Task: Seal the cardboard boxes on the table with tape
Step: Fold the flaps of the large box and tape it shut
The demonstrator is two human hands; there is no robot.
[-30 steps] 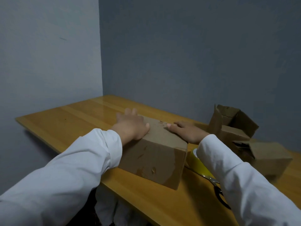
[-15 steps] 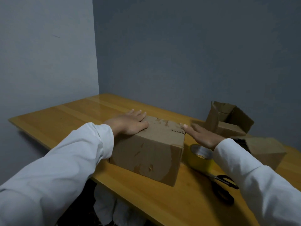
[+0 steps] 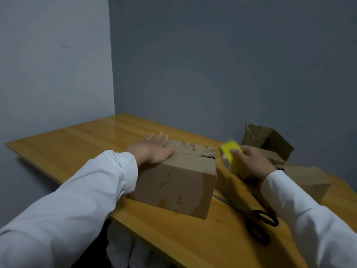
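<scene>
- Left hand [image 3: 152, 150]: flat, fingers straight, pressing top of closed box [image 3: 173, 176], centre frame on tabletop [image 3: 77, 144].
- Right hand [image 3: 249, 161]: fingers curled round yellow tape roll [image 3: 230, 155], lifted just right of box; blurred.
- Scissors [image 3: 257, 219] lower right.
- 2 more boxes: open box [image 3: 266, 140] and another box [image 3: 309, 180], right edge.

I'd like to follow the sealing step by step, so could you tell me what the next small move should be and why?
Probably bring the yellow tape roll, lifted in the right hand, over to the closed box and find its free end. The left hand lies flat on the top flaps, and the seam looks untaped.
</scene>
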